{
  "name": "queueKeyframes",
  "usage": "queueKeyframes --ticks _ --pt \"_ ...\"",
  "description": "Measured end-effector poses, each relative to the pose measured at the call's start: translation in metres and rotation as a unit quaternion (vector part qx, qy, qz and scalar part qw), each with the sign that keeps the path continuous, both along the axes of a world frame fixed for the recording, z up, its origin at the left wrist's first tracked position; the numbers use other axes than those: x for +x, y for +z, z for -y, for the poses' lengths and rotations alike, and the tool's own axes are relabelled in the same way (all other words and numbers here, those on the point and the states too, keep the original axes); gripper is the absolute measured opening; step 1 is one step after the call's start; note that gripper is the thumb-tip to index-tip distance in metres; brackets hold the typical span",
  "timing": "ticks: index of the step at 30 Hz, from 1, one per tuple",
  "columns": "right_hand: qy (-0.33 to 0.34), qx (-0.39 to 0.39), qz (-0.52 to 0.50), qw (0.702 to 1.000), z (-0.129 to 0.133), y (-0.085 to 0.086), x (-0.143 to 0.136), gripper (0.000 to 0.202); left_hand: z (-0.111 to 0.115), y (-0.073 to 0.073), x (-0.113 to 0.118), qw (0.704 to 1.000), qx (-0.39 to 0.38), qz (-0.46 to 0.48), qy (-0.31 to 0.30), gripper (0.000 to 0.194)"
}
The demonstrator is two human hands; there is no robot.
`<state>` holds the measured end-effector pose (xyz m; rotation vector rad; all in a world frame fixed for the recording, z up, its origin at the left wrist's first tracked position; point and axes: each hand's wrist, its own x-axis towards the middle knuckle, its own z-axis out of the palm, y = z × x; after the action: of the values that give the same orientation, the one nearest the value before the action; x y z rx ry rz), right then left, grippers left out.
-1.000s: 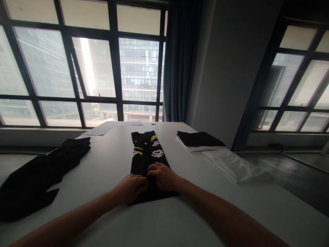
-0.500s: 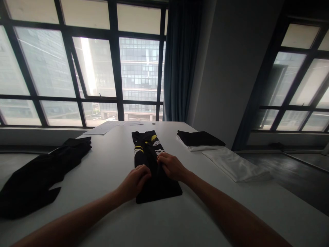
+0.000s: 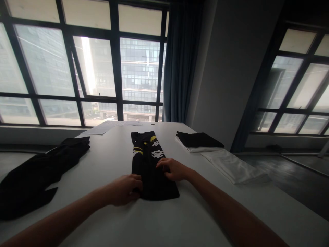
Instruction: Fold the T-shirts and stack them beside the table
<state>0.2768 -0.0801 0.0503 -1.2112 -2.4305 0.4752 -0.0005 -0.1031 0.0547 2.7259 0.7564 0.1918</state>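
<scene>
A black shirt with yellow and white prints lies on the white table, folded into a long narrow strip pointing away from me. At its near left edge, my left hand is closed, its curled fingers gripping the cloth near the corner. My right hand rests on the right side just below the white print, fingers bent and apart, fingertips touching the fabric. Its palm side is hidden.
On the left lies a loose black garment. A folded black cloth sits over white fabric at right, beside a folded white cloth. Paper sheets lie at the far left, below the windows.
My left hand has moved left and toward me, from the shirt's middle to its near left edge. My right hand has shifted slightly nearer, and its fingers have loosened; more white print shows.
</scene>
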Motion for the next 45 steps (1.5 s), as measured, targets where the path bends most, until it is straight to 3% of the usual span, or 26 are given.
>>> queueKeyframes --ticks 3,6,8,11,15,19,23,26,30,33,36,40,42,45 --pt "-0.022 -0.032 0.071 0.997 -0.002 0.002 0.015 0.061 -0.002 0.009 -0.005 1.000 -0.016 -0.014 -0.011 0.018" --pt "-0.015 -0.060 0.102 0.993 -0.001 0.002 0.020 0.065 -0.008 0.019 -0.019 0.996 -0.084 -0.017 -0.019 0.008" --pt "-0.004 -0.065 0.114 0.991 0.002 0.003 0.017 0.067 -0.015 0.021 -0.029 0.992 -0.123 -0.021 -0.031 0.024" --pt "0.014 -0.064 0.125 0.990 0.007 0.005 0.009 0.054 -0.027 0.011 -0.038 0.995 -0.099 -0.023 -0.025 0.054" --pt "0.008 -0.039 0.077 0.996 0.006 0.005 0.006 0.024 -0.042 -0.012 -0.036 1.000 -0.019 0.019 0.012 0.020" --pt "-0.018 -0.061 0.002 0.998 0.000 0.003 0.015 0.025 -0.049 -0.017 -0.036 0.997 -0.003 0.069 0.023 0.024" --pt "0.015 -0.146 -0.055 0.988 -0.003 0.009 0.022 0.013 -0.052 -0.009 -0.047 0.985 -0.113 0.130 0.028 0.035" --pt "0.033 -0.232 -0.125 0.964 -0.005 0.012 0.019 0.007 -0.059 -0.009 -0.050 0.948 -0.241 0.203 0.037 0.047" --pt "-0.140 -0.150 -0.244 0.948 -0.013 0.003 0.008 0.020 -0.072 -0.019 -0.040 0.883 -0.284 0.330 0.173 0.062" --pt "-0.237 -0.137 -0.230 0.934 -0.019 -0.008 0.005 0.032 -0.077 -0.029 -0.034 0.847 -0.281 0.360 0.272 0.074" --pt "-0.237 -0.132 -0.176 0.946 -0.022 -0.015 0.008 0.045 -0.077 -0.038 -0.032 0.867 -0.270 0.320 0.270 0.085" --pt "-0.192 -0.111 -0.093 0.971 -0.021 -0.018 0.009 0.036 -0.073 -0.040 -0.030 0.924 -0.169 0.225 0.259 0.059" --pt "-0.180 -0.075 -0.082 0.977 -0.021 -0.017 0.008 0.025 -0.071 -0.037 -0.029 0.931 -0.134 0.204 0.270 0.046" --pt "-0.178 0.037 -0.135 0.974 -0.021 -0.016 0.004 0.023 -0.070 -0.031 -0.028 0.926 -0.081 0.240 0.281 0.045"
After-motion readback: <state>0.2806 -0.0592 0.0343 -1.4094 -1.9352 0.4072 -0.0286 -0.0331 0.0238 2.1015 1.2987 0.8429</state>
